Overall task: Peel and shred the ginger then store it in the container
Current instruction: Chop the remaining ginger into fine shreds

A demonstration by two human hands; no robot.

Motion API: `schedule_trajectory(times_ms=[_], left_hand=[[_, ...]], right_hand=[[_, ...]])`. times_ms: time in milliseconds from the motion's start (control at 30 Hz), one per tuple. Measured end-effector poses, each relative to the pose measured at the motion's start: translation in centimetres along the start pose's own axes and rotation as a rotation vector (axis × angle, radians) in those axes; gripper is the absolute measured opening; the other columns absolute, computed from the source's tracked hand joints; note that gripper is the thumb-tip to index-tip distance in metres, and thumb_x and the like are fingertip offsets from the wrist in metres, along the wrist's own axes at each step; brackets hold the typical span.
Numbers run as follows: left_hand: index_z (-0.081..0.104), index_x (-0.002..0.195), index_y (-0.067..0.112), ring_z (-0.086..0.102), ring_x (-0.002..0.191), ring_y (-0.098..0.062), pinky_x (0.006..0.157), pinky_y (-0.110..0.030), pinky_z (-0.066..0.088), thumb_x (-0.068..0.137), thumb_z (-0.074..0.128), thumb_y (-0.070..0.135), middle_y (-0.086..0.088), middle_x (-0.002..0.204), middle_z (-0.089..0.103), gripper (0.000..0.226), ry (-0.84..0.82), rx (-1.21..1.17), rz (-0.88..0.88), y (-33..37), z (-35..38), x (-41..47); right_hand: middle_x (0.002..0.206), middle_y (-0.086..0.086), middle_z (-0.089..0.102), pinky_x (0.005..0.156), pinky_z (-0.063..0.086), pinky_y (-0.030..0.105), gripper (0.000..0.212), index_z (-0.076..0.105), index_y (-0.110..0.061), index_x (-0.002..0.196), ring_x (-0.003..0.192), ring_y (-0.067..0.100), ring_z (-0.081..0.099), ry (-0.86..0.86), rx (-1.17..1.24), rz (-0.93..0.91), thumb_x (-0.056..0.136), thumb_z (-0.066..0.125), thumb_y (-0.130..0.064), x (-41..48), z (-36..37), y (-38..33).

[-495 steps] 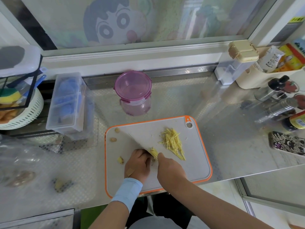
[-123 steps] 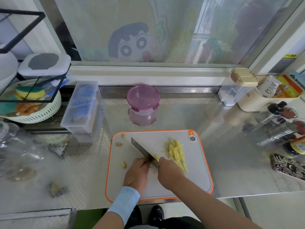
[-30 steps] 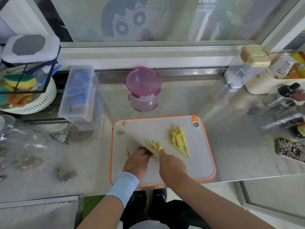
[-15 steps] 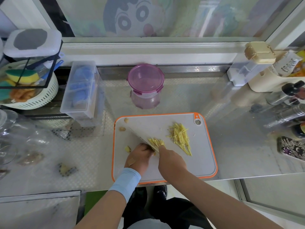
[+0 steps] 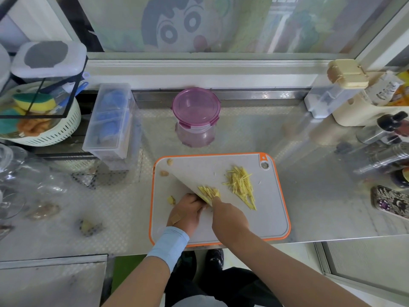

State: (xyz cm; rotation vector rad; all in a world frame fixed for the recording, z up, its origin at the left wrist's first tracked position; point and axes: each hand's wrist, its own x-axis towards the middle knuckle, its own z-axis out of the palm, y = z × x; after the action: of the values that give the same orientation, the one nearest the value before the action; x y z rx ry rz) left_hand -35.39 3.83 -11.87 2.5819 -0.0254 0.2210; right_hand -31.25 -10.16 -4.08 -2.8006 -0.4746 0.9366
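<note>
On the orange-rimmed cutting board [image 5: 270,220] my right hand [image 5: 229,219] grips the handle of a knife [image 5: 188,181] whose broad blade slants up and left. Fresh yellow ginger strips [image 5: 209,192] cling to the blade beside my fingers. My left hand [image 5: 187,210], with curled fingers, holds down the ginger being cut, which is hidden under it. A pile of shredded ginger [image 5: 241,186] lies to the right on the board. The round container [image 5: 195,117] with a purple lid stands behind the board, closed.
Small ginger scraps [image 5: 164,173] lie at the board's left edge. A clear box [image 5: 110,122] and a white colander [image 5: 42,127] stand at the left, ginger peel [image 5: 88,227] lies on the steel counter, bottles [image 5: 382,129] and a phone [image 5: 391,201] are at the right.
The knife keeps slicing with small strokes; more strips have gathered on the blade. Both hands stay in place on the board. The view has shifted slightly.
</note>
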Motion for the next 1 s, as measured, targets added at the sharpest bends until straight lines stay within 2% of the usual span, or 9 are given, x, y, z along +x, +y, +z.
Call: schedule_trajectory(times_ms=[100, 167, 267, 400, 500, 667, 800, 933, 1000], left_hand=[[0.075, 0.093, 0.019, 0.053, 0.095, -0.015, 0.073, -0.03, 0.055, 0.088, 0.049, 0.021, 0.002, 0.097, 0.068, 0.026, 0.007, -0.007, -0.006, 0.1, 0.0, -0.1], [0.076, 0.091, 0.018, 0.052, 0.096, -0.014, 0.077, -0.027, 0.053, 0.081, 0.067, 0.009, 0.001, 0.097, 0.069, 0.016, 0.037, -0.011, 0.013, -0.1, 0.3, -0.2], [0.076, 0.091, 0.016, 0.053, 0.094, -0.014, 0.074, -0.028, 0.054, 0.073, 0.078, 0.001, 0.001, 0.095, 0.069, 0.024, 0.054, -0.044, 0.011, -0.2, 0.5, -0.2], [0.076, 0.091, 0.018, 0.053, 0.093, -0.014, 0.071, -0.028, 0.054, 0.084, 0.062, 0.014, 0.0, 0.094, 0.069, 0.016, 0.061, -0.065, -0.016, 0.1, 0.3, -0.1], [0.075, 0.091, 0.019, 0.053, 0.092, -0.015, 0.069, -0.03, 0.055, 0.087, 0.047, 0.022, 0.001, 0.094, 0.068, 0.028, 0.052, -0.043, -0.008, 0.1, 0.4, -0.2], [0.074, 0.091, 0.02, 0.049, 0.095, -0.013, 0.069, -0.029, 0.055, 0.077, 0.074, 0.006, 0.002, 0.095, 0.067, 0.02, 0.048, 0.002, -0.051, 0.2, 0.6, -0.3], [0.074, 0.087, 0.019, 0.051, 0.096, -0.014, 0.076, -0.024, 0.049, 0.086, 0.052, 0.021, 0.001, 0.094, 0.067, 0.022, 0.091, 0.0, -0.025, 0.3, 0.6, -0.5], [0.075, 0.091, 0.019, 0.051, 0.097, -0.013, 0.071, -0.025, 0.053, 0.085, 0.065, 0.014, 0.001, 0.095, 0.068, 0.013, 0.09, -0.014, -0.046, 0.3, 0.8, -0.5], [0.074, 0.092, 0.021, 0.051, 0.097, -0.013, 0.067, -0.026, 0.054, 0.088, 0.054, 0.022, 0.002, 0.095, 0.067, 0.021, 0.085, -0.013, -0.061, 0.2, 0.8, -0.5]], right_hand=[[0.071, 0.0, 0.044, 0.048, 0.034, 0.03, 0.045, 0.035, -0.015, 0.13, 0.064, 0.022, 0.049, 0.008, 0.001, 0.005, 0.089, 0.042, 0.002, -0.6, 0.2, 0.8], [0.07, 0.0, 0.045, 0.047, 0.037, 0.03, 0.044, 0.035, -0.015, 0.129, 0.059, 0.018, 0.046, 0.007, -0.01, 0.009, 0.089, 0.042, 0.003, -1.3, 0.5, 1.4], [0.07, 0.0, 0.046, 0.048, 0.038, 0.029, 0.036, 0.039, -0.015, 0.119, 0.066, 0.023, 0.054, -0.011, -0.028, 0.027, 0.089, 0.044, 0.003, -1.8, 0.8, 1.8], [0.073, 0.0, 0.045, 0.056, 0.042, 0.031, 0.046, 0.035, -0.013, 0.133, 0.071, 0.026, 0.053, -0.008, -0.011, 0.013, 0.091, 0.045, 0.001, -0.6, 0.5, 1.0], [0.074, 0.001, 0.045, 0.059, 0.043, 0.033, 0.048, 0.034, -0.014, 0.136, 0.072, 0.026, 0.053, -0.006, 0.001, 0.0, 0.091, 0.044, 0.0, 0.0, 0.1, 0.2], [0.072, 0.0, 0.044, 0.057, 0.042, 0.033, 0.048, 0.035, -0.015, 0.134, 0.072, 0.026, 0.053, -0.005, 0.026, 0.013, 0.09, 0.043, 0.002, -0.8, 0.2, 0.6], [0.073, 0.001, 0.047, 0.049, 0.036, 0.029, 0.041, 0.039, -0.015, 0.125, 0.071, 0.025, 0.054, -0.025, 0.023, 0.029, 0.088, 0.044, 0.004, -1.9, 0.4, 1.4], [0.08, 0.002, 0.049, 0.059, 0.042, 0.032, 0.046, 0.035, -0.014, 0.134, 0.074, 0.025, 0.052, -0.029, -0.01, 0.022, 0.091, 0.045, 0.0, -1.0, 0.2, 0.9], [0.085, 0.004, 0.05, 0.062, 0.042, 0.033, 0.044, 0.036, -0.015, 0.134, 0.077, 0.026, 0.052, -0.03, -0.002, 0.012, 0.092, 0.046, -0.002, -0.3, -0.1, 0.1]])
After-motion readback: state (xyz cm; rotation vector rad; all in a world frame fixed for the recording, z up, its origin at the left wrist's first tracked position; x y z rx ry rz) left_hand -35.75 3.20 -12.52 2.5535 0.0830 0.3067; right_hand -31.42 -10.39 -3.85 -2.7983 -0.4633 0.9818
